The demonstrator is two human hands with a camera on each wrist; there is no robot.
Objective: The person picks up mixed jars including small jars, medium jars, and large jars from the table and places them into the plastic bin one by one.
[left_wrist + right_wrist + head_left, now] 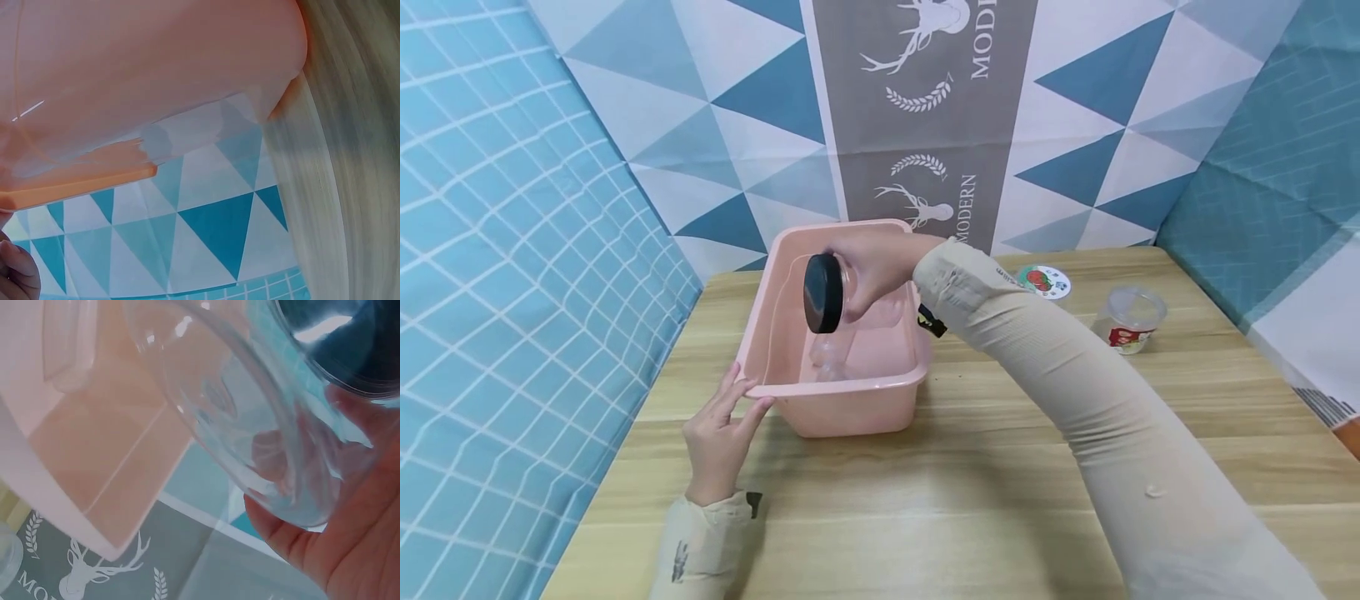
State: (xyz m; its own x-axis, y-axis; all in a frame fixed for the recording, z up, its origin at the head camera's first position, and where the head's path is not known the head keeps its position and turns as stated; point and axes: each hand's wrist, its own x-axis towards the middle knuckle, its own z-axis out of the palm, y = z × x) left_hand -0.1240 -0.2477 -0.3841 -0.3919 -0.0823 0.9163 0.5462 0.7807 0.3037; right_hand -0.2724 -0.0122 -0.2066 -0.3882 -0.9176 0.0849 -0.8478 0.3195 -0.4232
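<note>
My right hand (880, 265) grips a clear jar with a black lid (824, 293), tilted on its side above the pink plastic basin (850, 412). In the right wrist view, the thumb and fingers curl around the jar's transparent body (231, 412). At the basin's near left corner, my left hand (718, 433) holds the rim between thumb and fingers. Inside the basin lies a clear plastic bottle (831, 362), partly hidden beneath the jar. Only some curled fingers (19, 269) of the left hand show in the left wrist view, by the rim.
To the right on the wooden table (1000, 500) stands a clear cup with a red label (1131, 321). Behind the right sleeve, a round lid with a red fruit print (1043, 282) is partly covered. A small black and yellow object (931, 321) sits beside the basin. Patterned cloth (760, 125) hangs behind.
</note>
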